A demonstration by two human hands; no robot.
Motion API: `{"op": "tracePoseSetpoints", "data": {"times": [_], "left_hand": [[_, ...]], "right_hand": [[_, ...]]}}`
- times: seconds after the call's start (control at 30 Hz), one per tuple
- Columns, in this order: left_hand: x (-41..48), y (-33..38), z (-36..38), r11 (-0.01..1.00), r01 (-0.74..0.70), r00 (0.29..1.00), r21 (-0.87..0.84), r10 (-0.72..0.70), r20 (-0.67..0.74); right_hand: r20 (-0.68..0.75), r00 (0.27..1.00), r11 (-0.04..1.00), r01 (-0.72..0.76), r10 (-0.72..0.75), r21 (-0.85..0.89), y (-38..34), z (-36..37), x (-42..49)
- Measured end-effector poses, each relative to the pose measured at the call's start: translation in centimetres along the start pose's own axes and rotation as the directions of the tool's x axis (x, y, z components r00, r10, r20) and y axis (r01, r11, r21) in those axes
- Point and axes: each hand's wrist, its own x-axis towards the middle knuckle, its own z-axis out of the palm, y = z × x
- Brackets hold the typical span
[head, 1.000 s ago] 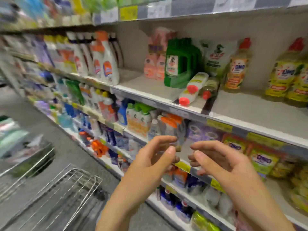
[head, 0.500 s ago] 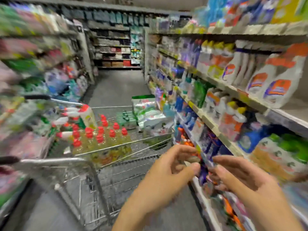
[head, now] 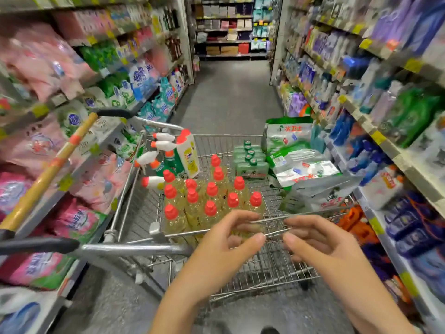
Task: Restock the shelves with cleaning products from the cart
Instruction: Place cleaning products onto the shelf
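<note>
Left of the cart [head: 134,249] a wooden broom handle [head: 48,174] leans. In the cart, red-capped yellow bottles [head: 192,206] stand packed, with green pouches [head: 303,169] at their right. Over its near rim the left hand [head: 231,251] and right hand [head: 320,249] hover half-curled, holding nothing, having swung here from the shelves [head: 375,136] right of the cart: another pick-up looks due

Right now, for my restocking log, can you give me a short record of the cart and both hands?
cart: wire shopping cart in the aisle between stocked shelves
main load: yellow bottles with red caps, upright, clustered
back middle: green jugs in a row
far right: green-and-white refill pouches, piled
left hand: above the near rim, fingers loosely curled, no product held
right hand: beside it, also empty
</note>
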Motion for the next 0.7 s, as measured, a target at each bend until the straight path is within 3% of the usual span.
{"op": "tracePoseSetpoints", "data": {"times": [0.13, 0.37, 0.53, 0.7], "left_hand": [[6.6, -2.0, -0.2, 0.993, 0.063, 0.996, 0.097, -0.056, -0.076], [16.4, -5.5, 0.1, 0.872, 0.283, 0.932, 0.399, -0.152, -0.33], [18.7, -6.9, -0.1, 0.882, 0.322, 0.898, 0.346, -0.168, -0.406], [20.1, -7.3, -1.1, 0.89, 0.37, 0.89, 0.266, -0.258, -0.375]], "right_hand": [[0.012, 0.999, 0.989, -0.043, 0.045, -0.14, 4.9, -0.7, 8.3], [0.246, 0.96, 0.891, -0.007, 0.134, -0.455, 12.8, 0.1, 19.1], [0.451, 0.862, 0.893, -0.003, 0.23, -0.451, 15.6, 0.9, 21.7], [0.44, 0.866, 0.905, -0.034, 0.238, -0.423, 15.9, 0.9, 21.7]]}}
